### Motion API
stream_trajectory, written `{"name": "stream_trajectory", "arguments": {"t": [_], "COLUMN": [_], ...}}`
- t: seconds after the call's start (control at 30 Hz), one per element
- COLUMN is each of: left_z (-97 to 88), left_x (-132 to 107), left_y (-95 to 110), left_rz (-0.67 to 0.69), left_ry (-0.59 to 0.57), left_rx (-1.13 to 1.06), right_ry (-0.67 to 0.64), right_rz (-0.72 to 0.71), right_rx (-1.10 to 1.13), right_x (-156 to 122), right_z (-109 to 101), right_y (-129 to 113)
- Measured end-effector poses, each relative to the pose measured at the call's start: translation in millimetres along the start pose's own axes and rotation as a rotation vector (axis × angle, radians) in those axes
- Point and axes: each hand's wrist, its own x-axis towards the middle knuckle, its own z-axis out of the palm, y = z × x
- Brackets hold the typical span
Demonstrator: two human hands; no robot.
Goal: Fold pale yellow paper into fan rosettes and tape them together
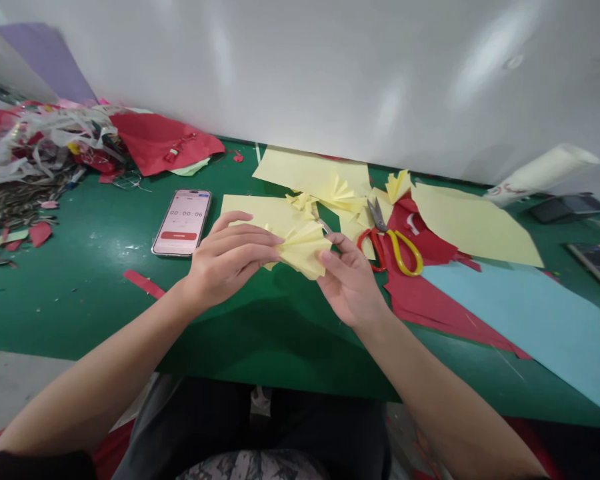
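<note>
Between my two hands, above the green table, is a pleated piece of yellow paper (pixel 305 248) with a fanned, scalloped edge. My left hand (pixel 235 250) pinches its left end between thumb and fingers. On the opposite side, my right hand (pixel 347 273) grips the right edge with thumb and index finger. Just behind lie more folded yellow paper pieces (pixel 341 193) and flat yellow sheets (pixel 253 208). Scissors (pixel 387 240) with one red and one yellow handle rest to the right of my right hand, blades partly apart, on red paper (pixel 430 303).
A phone (pixel 183 223) showing a timer lies left of my left hand on the green table (pixel 105 300). A heap of ribbons and scraps (pixel 50 147) fills the far left. Light blue paper (pixel 525 317) covers the right front; a white roll (pixel 545 175) leans near the wall.
</note>
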Motion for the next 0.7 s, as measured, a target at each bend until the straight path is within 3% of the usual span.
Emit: {"name": "stream_trajectory", "arguments": {"t": [0.23, 0.37, 0.53, 0.7], "left_z": [-0.7, -1.2, -1.5, -1.4], "left_x": [-1, 0, 1, 2], "left_y": [0, 1, 3, 5], "left_rz": [-0.036, -0.027, -0.082, -0.118], "left_ry": [0.011, 0.003, 0.005, -0.004], "left_rx": [0.041, 0.017, -0.019, -0.026], "right_ry": [-0.055, -0.029, -0.012, -0.092], "right_rz": [-0.248, -0.322, -0.537, -0.580], "right_rx": [-0.297, -0.377, -0.470, -0.556], "right_x": [-5, -8, -7, -8], "right_z": [-1, 0, -4, -10], "right_y": [-2, -2, 0, 0]}}
